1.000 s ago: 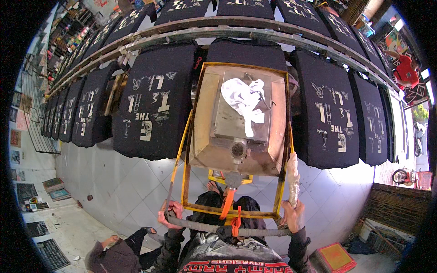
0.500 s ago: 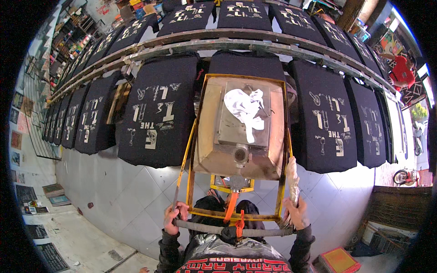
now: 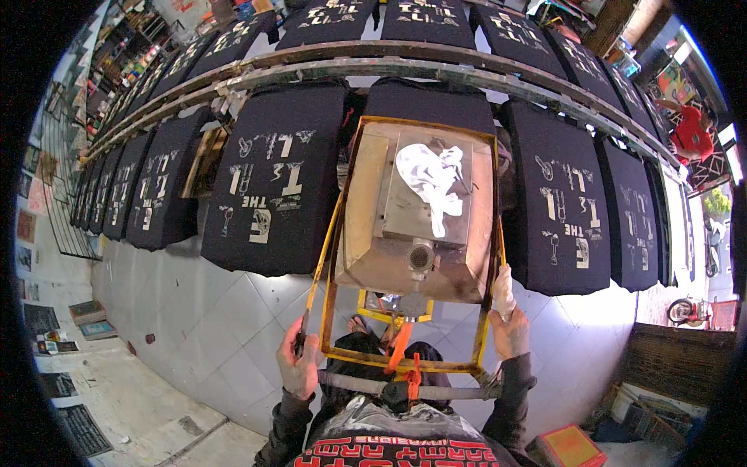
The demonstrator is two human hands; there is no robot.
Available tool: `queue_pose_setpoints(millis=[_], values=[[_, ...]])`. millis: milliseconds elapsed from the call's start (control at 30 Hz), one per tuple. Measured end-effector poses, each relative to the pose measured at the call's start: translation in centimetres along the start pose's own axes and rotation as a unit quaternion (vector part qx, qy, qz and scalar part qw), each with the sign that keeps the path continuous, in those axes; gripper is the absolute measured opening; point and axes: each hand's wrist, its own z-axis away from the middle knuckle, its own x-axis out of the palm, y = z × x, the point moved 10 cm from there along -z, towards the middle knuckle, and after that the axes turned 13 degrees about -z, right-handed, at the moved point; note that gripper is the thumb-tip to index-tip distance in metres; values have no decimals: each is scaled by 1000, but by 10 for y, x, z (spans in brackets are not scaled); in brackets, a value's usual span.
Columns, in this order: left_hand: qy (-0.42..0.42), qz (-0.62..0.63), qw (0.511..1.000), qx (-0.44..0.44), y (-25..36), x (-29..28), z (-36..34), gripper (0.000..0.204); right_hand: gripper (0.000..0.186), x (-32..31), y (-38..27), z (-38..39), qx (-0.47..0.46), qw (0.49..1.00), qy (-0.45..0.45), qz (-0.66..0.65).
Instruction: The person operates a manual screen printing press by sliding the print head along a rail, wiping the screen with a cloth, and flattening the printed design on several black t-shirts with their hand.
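Observation:
In front of me stands a gas heater with a broad metal hood inside a yellow metal frame. A crumpled white cloth lies on the metal box at its top. An orange hose runs from the hood toward my body. My left hand is closed round the dark lower end of the left rod. My right hand grips the whitish wrapped handle on the right rod. Near my waist, a grey wrapped crossbar spans the frame; both hands are off its grip.
Black printed T-shirts lie stretched on boards to both sides, with another row beyond the long rails. One black shirt lies just past the heater. A person in red is at the far right. A yellow-and-red box sits at lower right.
Both hands have moved forward, away from the crossbar's ends and up along the side rods. The heater and cloth appear slightly farther right in view.

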Motion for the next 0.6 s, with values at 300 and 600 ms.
queue_pose_setpoints(millis=[300,600], values=[[-24,90,991,-94,-12,4,-17,44,38,3,14,-2,30,999,21,-32],[-239,118,961,-71,-24,26,-54,44,29,11,37,5,67,995,53,-57]])
